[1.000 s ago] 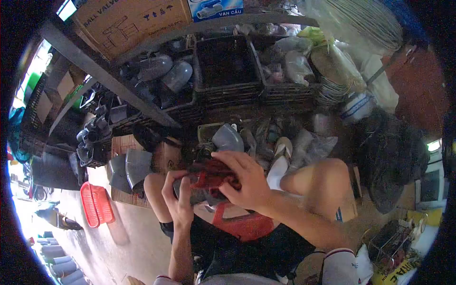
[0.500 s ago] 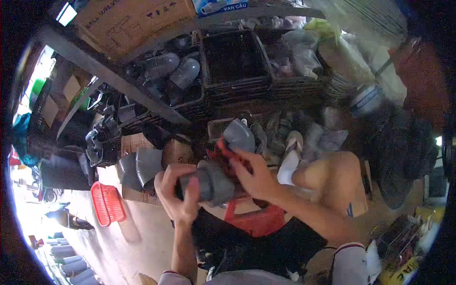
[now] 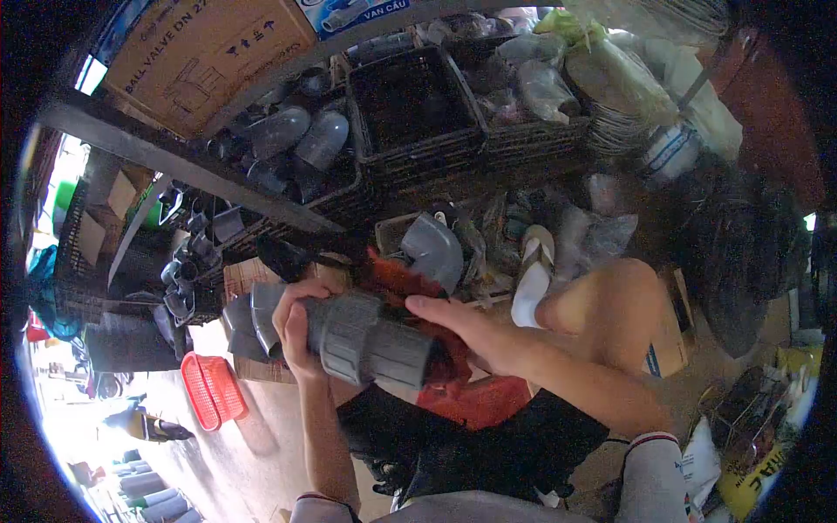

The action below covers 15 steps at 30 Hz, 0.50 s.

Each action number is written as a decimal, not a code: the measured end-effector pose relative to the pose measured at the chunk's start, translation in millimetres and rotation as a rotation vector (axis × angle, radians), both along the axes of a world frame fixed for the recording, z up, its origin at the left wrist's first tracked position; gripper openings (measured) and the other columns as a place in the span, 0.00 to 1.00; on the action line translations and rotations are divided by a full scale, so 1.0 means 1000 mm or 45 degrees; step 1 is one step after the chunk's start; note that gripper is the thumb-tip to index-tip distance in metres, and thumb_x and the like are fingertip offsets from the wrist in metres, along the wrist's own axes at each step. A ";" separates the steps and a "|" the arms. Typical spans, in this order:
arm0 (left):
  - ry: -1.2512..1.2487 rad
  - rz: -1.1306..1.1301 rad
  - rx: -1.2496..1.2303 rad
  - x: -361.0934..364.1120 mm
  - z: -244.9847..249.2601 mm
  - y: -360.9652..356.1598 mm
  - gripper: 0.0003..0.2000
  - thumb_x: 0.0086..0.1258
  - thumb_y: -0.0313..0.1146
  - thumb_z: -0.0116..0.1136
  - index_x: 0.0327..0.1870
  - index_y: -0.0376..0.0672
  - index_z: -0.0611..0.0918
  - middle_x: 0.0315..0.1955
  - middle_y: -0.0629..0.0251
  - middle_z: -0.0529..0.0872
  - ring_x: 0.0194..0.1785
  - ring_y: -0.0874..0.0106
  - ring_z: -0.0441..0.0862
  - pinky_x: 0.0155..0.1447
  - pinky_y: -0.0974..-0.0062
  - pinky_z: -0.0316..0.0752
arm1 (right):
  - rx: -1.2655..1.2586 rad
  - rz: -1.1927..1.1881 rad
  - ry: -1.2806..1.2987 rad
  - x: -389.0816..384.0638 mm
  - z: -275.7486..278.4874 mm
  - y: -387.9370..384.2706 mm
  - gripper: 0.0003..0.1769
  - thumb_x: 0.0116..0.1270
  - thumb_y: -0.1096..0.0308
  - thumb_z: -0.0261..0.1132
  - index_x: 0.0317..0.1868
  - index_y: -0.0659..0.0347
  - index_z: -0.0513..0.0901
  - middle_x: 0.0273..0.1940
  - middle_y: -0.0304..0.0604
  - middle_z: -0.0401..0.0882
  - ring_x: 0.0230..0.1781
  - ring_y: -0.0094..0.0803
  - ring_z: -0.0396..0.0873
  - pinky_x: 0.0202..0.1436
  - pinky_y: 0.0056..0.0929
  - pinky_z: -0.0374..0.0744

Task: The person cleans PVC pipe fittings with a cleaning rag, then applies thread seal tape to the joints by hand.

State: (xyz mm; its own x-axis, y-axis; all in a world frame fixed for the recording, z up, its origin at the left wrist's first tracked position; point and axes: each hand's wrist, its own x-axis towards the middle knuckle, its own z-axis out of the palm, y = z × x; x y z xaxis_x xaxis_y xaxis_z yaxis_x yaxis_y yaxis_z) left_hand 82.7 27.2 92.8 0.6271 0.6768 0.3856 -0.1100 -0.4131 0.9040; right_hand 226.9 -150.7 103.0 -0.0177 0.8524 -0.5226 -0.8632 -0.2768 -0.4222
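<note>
Grey pipe fitting, 1: grasped at one end by left hand, the nearer; long axis runs rightward from it. Right hand, just beside the free end, clutches red cloth.

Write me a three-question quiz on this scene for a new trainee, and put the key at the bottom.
1. Which of the person's hands grips the gray plastic pipe fitting?

2. True or false: the red perforated basket is tucked under the person's arm.

3. Fill in the missing word: the cardboard box at the upper left is printed "BALL ____".

Key:
1. The left hand.
2. False: the red perforated basket sits on the floor.
3. VALVE.
</note>
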 end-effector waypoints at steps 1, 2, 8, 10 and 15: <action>0.009 0.068 -0.045 -0.002 -0.008 -0.002 0.23 0.68 0.49 0.50 0.36 0.32 0.81 0.35 0.48 0.85 0.40 0.63 0.81 0.52 0.67 0.72 | 0.039 -0.024 -0.143 -0.001 0.001 0.000 0.26 0.72 0.46 0.59 0.57 0.59 0.77 0.49 0.39 0.83 0.45 0.30 0.83 0.48 0.39 0.82; 0.018 0.135 -0.091 -0.004 -0.013 -0.004 0.23 0.70 0.50 0.49 0.36 0.32 0.80 0.35 0.49 0.84 0.41 0.64 0.81 0.52 0.67 0.71 | 0.052 0.004 -0.159 -0.002 0.002 0.000 0.29 0.72 0.44 0.58 0.59 0.60 0.75 0.47 0.44 0.84 0.40 0.33 0.84 0.39 0.37 0.84; -0.269 -0.267 -0.080 0.016 -0.002 -0.013 0.23 0.71 0.50 0.46 0.34 0.33 0.78 0.34 0.49 0.82 0.39 0.63 0.79 0.50 0.68 0.71 | 0.178 0.410 0.593 0.002 -0.023 -0.012 0.34 0.70 0.38 0.57 0.59 0.63 0.76 0.49 0.48 0.83 0.48 0.39 0.83 0.54 0.33 0.81; -0.292 -0.321 -0.099 0.025 0.005 -0.011 0.23 0.71 0.50 0.45 0.34 0.34 0.77 0.34 0.50 0.81 0.40 0.64 0.79 0.51 0.68 0.71 | 0.009 0.204 0.659 0.002 0.005 -0.015 0.33 0.71 0.40 0.56 0.59 0.62 0.75 0.48 0.49 0.84 0.44 0.39 0.84 0.51 0.36 0.82; -0.204 -0.200 -0.553 0.028 -0.003 -0.008 0.21 0.73 0.48 0.40 0.40 0.35 0.75 0.39 0.52 0.81 0.44 0.65 0.78 0.54 0.70 0.71 | 0.112 0.028 -0.136 0.016 0.001 -0.006 0.30 0.72 0.43 0.56 0.62 0.59 0.72 0.38 0.49 0.83 0.31 0.35 0.84 0.32 0.30 0.84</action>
